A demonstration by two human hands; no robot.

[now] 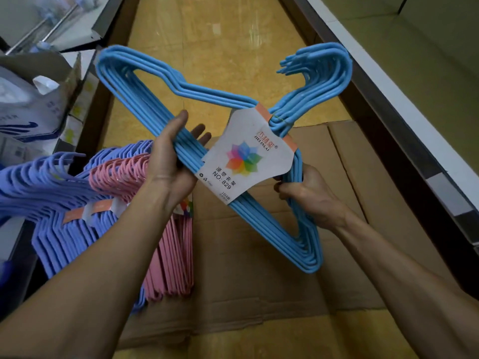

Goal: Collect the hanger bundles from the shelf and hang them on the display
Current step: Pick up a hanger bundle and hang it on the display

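A bundle of light blue hangers [145,73] with a white paper label [246,161] around its middle is held up in front of me, hooks pointing to the upper right. My left hand [168,161] grips the long bottom bars left of the label. My right hand [305,187] holds the shoulder bars on the right side. Bundles of purple hangers [51,187] and pink hangers [171,255] hang together on the display at the lower left, under my left forearm.
Flattened cardboard boxes [259,255] cover the yellow floor [220,47] below. A white shelf with a metal edge [404,120] runs along the right. On the left stands an open carton of white and blue packages [28,104], with a metal rail [39,29] above it.
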